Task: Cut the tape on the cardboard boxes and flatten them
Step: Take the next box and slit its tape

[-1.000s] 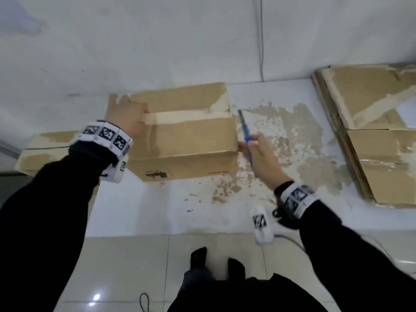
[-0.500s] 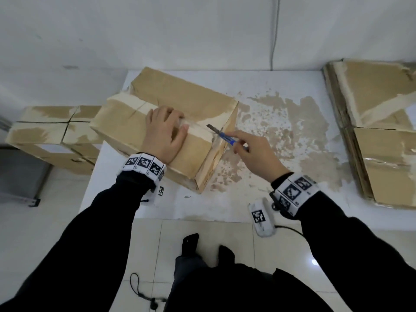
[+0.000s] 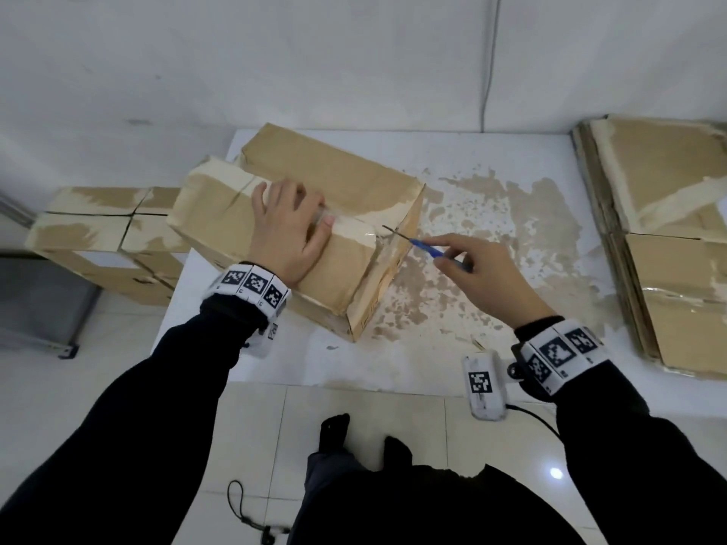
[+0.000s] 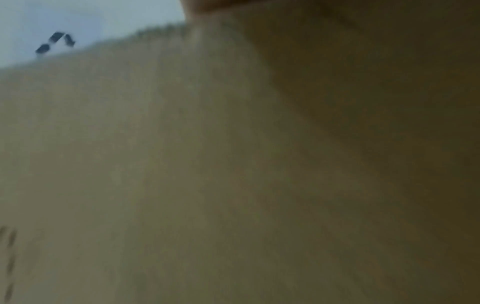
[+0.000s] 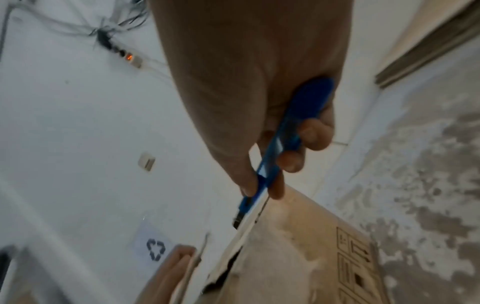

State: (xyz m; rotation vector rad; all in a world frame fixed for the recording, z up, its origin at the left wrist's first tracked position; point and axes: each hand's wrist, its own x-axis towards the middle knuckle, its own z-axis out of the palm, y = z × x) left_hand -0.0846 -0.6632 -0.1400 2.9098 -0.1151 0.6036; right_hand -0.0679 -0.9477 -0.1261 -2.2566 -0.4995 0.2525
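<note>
Two hands busy: my left hand [image 3: 289, 234] presses spread fingers on the box [image 3: 346, 190]; at three o'clock my right hand [image 3: 484, 277] pinches the blue knife [image 3: 427, 249].

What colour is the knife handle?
Blue; the knife handle shows best in the right wrist view.

The person is wearing long black sleeves [image 3: 157, 407] and dark trousers [image 3: 326, 477]. White wristbands [image 3: 251, 287] printed with black square markers are wrapping both wrists; a white camera unit [image 3: 483, 385] is trailing a black cable.
</note>
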